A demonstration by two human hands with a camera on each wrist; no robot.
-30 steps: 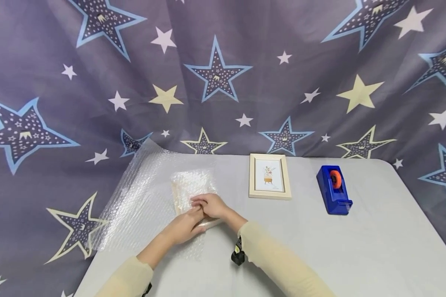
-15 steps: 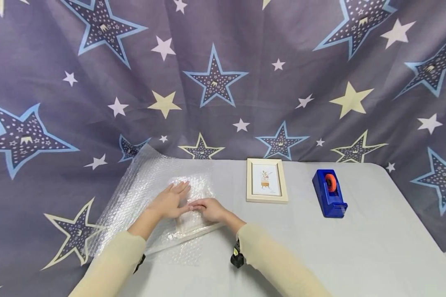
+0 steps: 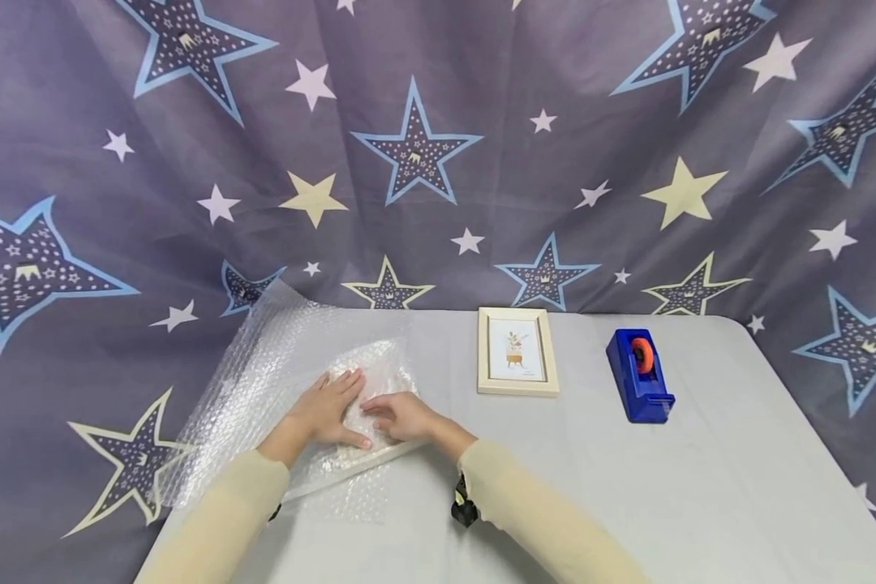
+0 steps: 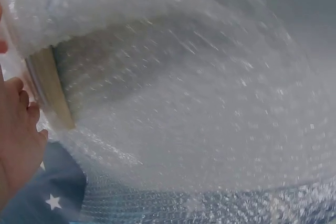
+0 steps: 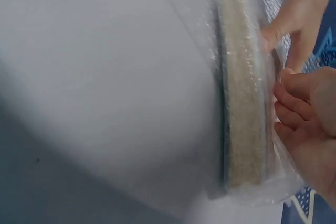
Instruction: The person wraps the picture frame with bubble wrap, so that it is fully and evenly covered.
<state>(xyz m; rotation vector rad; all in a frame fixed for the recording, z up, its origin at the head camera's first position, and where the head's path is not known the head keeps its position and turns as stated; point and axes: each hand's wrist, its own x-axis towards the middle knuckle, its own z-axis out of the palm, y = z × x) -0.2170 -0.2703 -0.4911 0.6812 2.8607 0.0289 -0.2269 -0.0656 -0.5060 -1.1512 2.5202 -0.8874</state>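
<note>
A wooden photo frame (image 5: 244, 93) lies inside bubble wrap (image 3: 226, 405) on the left part of the table. Its pale edge shows through the film in both wrist views. My left hand (image 3: 326, 412) rests on the wrapped frame with its fingers spread. Just to its right, my right hand (image 3: 403, 415) has curled fingers and pinches the wrap over the frame; the right wrist view shows that thumb (image 5: 300, 83) close against the fingers. In the left wrist view, the wrap (image 4: 210, 114) stretches loose beside the frame, whose corner (image 4: 51, 85) is partly covered.
A second photo frame (image 3: 517, 352) with a plant picture lies at the back middle of the grey table (image 3: 701, 487). Right of it stands a blue tape dispenser (image 3: 638, 385) with an orange roll. A star-patterned curtain (image 3: 423, 227) hangs behind.
My left hand has left its place beside the right hand at the frame's near edge, moved up and left, and spread over the wrap. The right hand stays near the same spot.
</note>
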